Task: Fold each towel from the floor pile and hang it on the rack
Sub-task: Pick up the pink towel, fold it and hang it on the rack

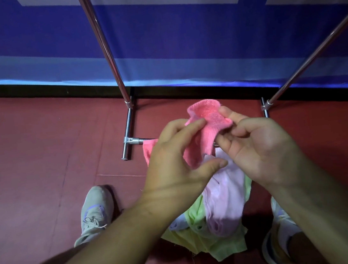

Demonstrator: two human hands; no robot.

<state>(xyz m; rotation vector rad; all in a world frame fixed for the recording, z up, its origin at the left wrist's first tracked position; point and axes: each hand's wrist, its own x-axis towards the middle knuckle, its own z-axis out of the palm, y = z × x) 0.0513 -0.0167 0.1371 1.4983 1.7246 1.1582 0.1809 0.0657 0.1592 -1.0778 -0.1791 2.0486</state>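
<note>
A bright pink towel (208,126) hangs crumpled in mid-air between both hands. My left hand (176,166) pinches its left edge with the fingertips. My right hand (262,146) grips its upper right edge between thumb and fingers. Below them on the red floor lies the pile: a pale lilac towel (225,199) on top of a light green towel (203,236), with a bit of pale blue cloth (177,224) at the left. The chrome rack (128,123) stands just beyond, its foot and lower bar partly hidden by the pink towel.
Two slanted chrome rack poles (103,42) rise toward the top of the view, the second pole (311,57) at the right. A blue and white banner wall (181,45) stands behind. My shoes (95,213) flank the pile on the red floor (32,157).
</note>
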